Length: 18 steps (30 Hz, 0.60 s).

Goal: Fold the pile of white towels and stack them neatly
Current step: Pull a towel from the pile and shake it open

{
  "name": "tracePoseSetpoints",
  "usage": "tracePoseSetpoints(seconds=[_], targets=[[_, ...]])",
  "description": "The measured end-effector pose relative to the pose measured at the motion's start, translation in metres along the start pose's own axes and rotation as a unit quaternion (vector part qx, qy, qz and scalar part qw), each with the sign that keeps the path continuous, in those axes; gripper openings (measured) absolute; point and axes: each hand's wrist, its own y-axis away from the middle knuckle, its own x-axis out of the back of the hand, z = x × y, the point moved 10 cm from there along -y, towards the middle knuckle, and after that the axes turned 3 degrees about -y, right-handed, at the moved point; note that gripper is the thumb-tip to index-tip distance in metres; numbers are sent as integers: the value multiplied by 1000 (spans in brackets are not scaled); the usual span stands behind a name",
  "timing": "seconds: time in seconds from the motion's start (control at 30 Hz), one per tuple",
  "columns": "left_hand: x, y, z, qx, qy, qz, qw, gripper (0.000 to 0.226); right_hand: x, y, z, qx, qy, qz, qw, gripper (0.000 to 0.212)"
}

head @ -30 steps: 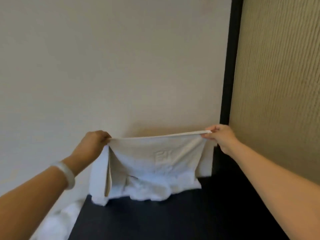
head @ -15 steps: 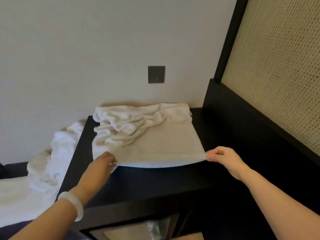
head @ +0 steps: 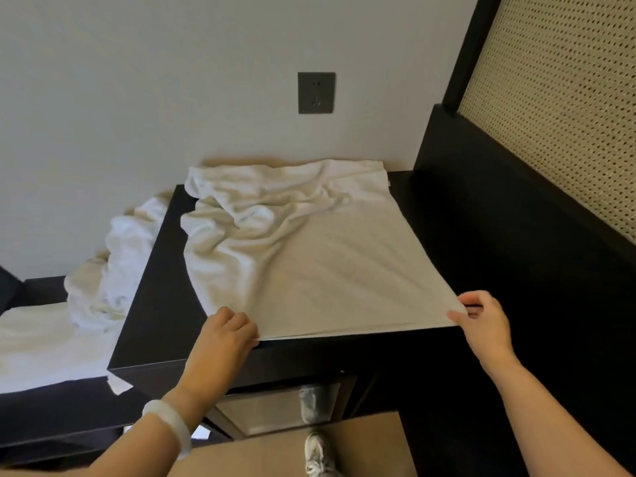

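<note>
1. A white towel (head: 309, 270) lies spread on the black cabinet top (head: 155, 287), its far part rumpled against the wall.
2. The left hand (head: 223, 333) pinches its near-left corner.
3. The right hand (head: 481, 321) pinches its near-right corner.
4. More white towels (head: 103, 277) lie heaped on the left.

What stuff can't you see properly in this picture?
All in the head view:
- How many towels are in the pile: the black table hides part, the left edge cuts off more.
- Far corners of the towel that the left hand and right hand grip: lost in its own wrinkles by the wall.
- Inside the cabinet below: glare on its glass, too dim.
</note>
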Motion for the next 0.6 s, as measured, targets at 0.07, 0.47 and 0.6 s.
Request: tracePoseSetpoints(seconds=[0.07,0.47,0.6], targets=[[-3,-2,9,-8,-3,-6,1000,12,6,1,4,1,19,11,1000,27],[-54,-66,90,-59,69,-101,991,23,-76,39,-54,286,293,-226,884,34],[-53,-66,85,-73,86,-74,991,7,-68,37,-56,299,273,-228,885,23]])
